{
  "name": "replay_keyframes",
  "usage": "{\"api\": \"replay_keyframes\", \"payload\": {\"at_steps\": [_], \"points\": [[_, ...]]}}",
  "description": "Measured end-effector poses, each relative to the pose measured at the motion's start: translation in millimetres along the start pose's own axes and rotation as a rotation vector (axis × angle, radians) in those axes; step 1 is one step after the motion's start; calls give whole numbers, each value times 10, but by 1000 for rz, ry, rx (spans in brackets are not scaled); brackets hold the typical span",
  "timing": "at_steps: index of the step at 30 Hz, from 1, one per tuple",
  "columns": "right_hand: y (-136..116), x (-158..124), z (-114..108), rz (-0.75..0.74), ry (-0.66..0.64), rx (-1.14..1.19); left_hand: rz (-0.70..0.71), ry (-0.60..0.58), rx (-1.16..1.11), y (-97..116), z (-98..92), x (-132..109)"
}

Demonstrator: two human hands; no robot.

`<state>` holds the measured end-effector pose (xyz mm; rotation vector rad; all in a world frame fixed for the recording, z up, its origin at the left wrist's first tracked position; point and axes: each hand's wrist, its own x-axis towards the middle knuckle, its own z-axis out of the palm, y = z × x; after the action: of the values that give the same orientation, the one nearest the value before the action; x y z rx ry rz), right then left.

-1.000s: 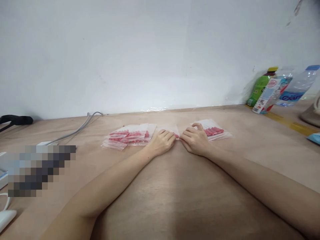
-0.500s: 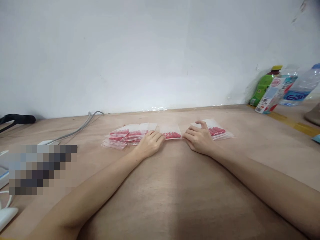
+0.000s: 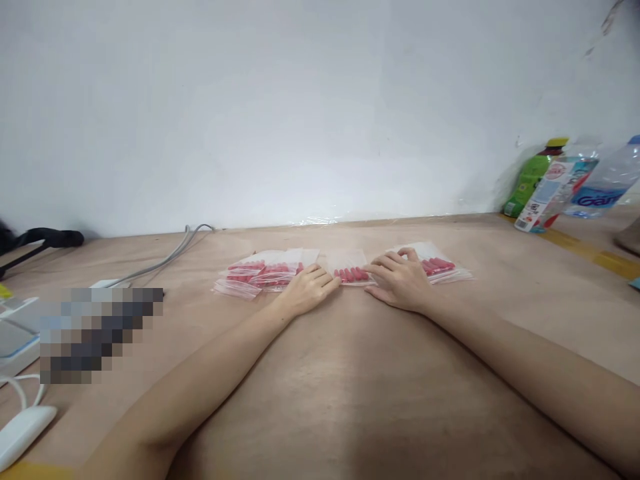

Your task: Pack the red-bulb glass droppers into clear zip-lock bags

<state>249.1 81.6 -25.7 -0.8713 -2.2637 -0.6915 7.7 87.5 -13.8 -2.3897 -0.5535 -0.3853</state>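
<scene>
A small clear zip bag (image 3: 349, 259) lies flat on the table between my hands, with several pink-red, stick-like pieces (image 3: 351, 274) lined up inside along its near edge. My left hand (image 3: 309, 291) has its fingers closed at the bag's near left corner; the thumb is hidden. At the bag's right side, my right hand (image 3: 397, 283) is spread, thumb apart from the fingers, with the fingertips by the end of the pink pieces. Left of my left hand is an overlapping group of similar filled bags (image 3: 243, 273). More filled bags (image 3: 440, 267) lie just behind my right hand.
Bottles stand at the back right: a green one (image 3: 534, 177), a labelled one (image 3: 553, 193) and a clear one (image 3: 603, 193). At left are a grey cable (image 3: 173, 255), a black object (image 3: 50, 239), a white device (image 3: 25, 437) and a blurred-out patch. A white wall (image 3: 320, 120) rises behind.
My right hand has loosened from the bag's near edge, and its thumb and fingers have parted. My left hand stays at the left corner. The whole view has shifted slightly.
</scene>
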Motion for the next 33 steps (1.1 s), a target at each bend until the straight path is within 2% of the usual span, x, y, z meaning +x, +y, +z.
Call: {"api": "replay_keyframes", "payload": {"at_steps": [3,5,7,10,14,17,22,24,27,30,33], "points": [[-42,37,41,-16,-42,-23,-44,17,-14,9,-20,0],[2,49,55,11,-25,-77,-137,44,-29,10,-60,-36],[131,28,34,102,40,-123,-265,69,-47,-3,-118,-115],[438,-92,-69,253,209,-161,-426,61,-42,-55,-211,-297],[791,-414,-255,282,356,-211,-500,12,5,-167,-281,-551],[904,-715,-365,285,310,-226,-528,-15,44,-250,-271,-663],[940,-1072,-481,45,77,-79,-552,-29,-7,-328,-222,-686],[937,-1112,-508,17,28,-59,-556,-10,-42,-336,-216,-660],[930,-1091,-528,93,64,-85,-542,-1,-85,-317,-207,-583],[939,-1067,-533,265,122,-160,-515,3,-139,-248,-173,-453],[978,-1117,-538,383,89,-195,-485,10,-195,-134,-101,-265]]}}
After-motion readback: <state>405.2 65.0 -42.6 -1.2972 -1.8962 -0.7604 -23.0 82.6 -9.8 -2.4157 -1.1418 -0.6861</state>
